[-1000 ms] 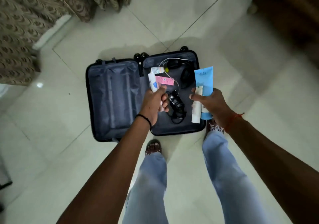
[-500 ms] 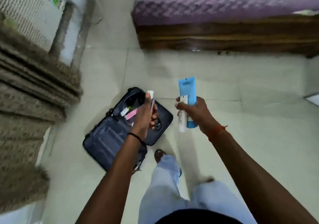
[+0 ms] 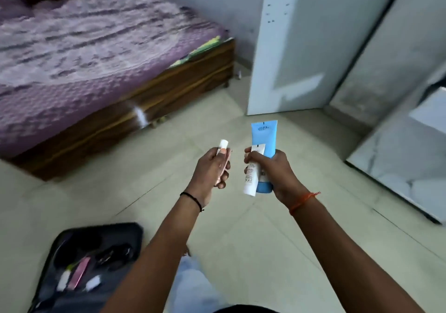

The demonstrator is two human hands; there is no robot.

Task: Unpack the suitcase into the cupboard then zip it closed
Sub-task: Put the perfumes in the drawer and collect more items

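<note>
Nearest in, low and to the left behind both grips, the suitcase (image 3: 79,269) is seen lying open on the floor, and it is far from emptied: a pink packet (image 3: 79,275), a couple of small white items and something dark and tangled are left inside. So unpacking is judged only partly done, and the zipping is not yet begun.

Up ahead of that, the left hand (image 3: 210,170) is clenched round a slim white-capped tube (image 3: 223,145), cap poking out above the fingers. Just beside it to the right, the right hand (image 3: 272,170) is wrapped round two things at once: a white tube (image 3: 252,175) pressed against a taller blue tube (image 3: 264,135).

Beyond the grips, to the right, a white cupboard door (image 3: 287,54) is seen standing open, well apart from the hands, with more pale panels further right. Far left, a bed (image 3: 96,47) under a purple cover is passed by. Three items are carried; none is shelved so far.
</note>
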